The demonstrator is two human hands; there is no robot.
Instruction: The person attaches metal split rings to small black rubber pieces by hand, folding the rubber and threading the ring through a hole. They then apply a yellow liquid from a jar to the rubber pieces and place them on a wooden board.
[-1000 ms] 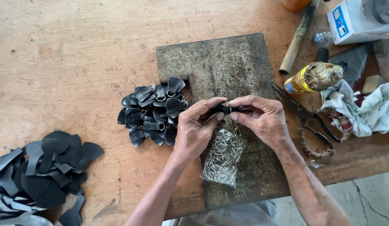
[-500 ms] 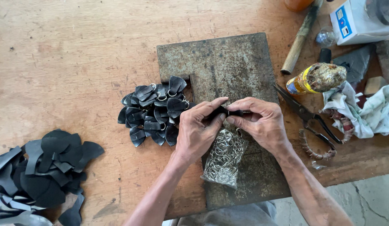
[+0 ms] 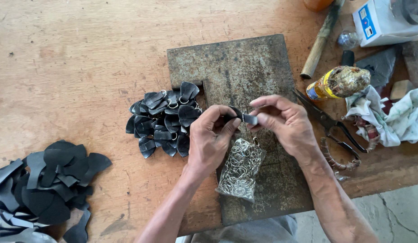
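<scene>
Hands meet over the rusty metal plate (image 3: 245,67) at the middle of our desk (image 3: 69,67), two of them, both ours. Our left hand (image 3: 211,137) and our right hand (image 3: 285,121) each pinch one end of a single small black leather piece (image 3: 241,116), fingers (image 3: 231,126) clamped on it, a thin metal ring showing at its middle. Just below it, at 6 o'clock, lies one clear bag of metal rings (image 3: 240,168), far too many to count. At 9 o'clock from our hands sits one heap of black pieces with rings fitted (image 3: 164,121), roughly two dozen, touching the plate's edge. Well apart at 8 o'clock, one looser pile of plain black cutouts (image 3: 42,184) runs off the view. At 3 o'clock we see one pair of pliers (image 3: 328,123), one yellow bottle (image 3: 337,83), one crumpled rag (image 3: 388,117); at 1 o'clock one wooden handle (image 3: 321,38) and one white box (image 3: 384,20).
</scene>
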